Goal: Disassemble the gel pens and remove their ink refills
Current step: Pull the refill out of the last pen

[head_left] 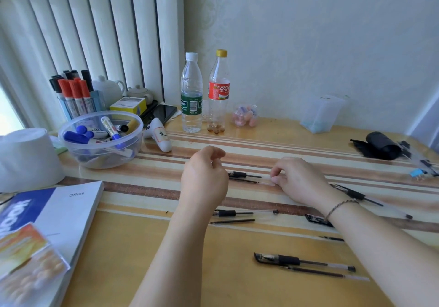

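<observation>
The worktop [147, 247] is wide, striped in brown and cream, with clutter along its left and far edges: a book [61, 211], a clear bowl [99, 140] of markers, two bottles [192, 93] by the wall.

Both hands work at the middle of it. The left hand [204, 180] is loosely curled, its fingers [217, 158] bent above the grip end of a pen [244, 175]; whether they pinch anything I cannot tell, as the palm hides that end. The right hand [299, 180] has its fingertips [275, 176] closed on the clear tail end of that pen and of the thin refill [249, 181] lying just beside it, both flat on the worktop.

Nearer the person lie other sets: a barrel [244, 212] with a refill [231, 221] below it, a capped pen [304, 261] with a refill alongside, and another pen [356, 196] to the right, partly under the wrist. So several appear done already.

Risks from here, as I judge them:
- Pen and refill lie touching, so the right fingertips may catch both and drag the refill along.
- Round parts on a smooth top may roll if nudged by a forearm.
- A hard pull on a thin refill could bend it or smear ink.
</observation>
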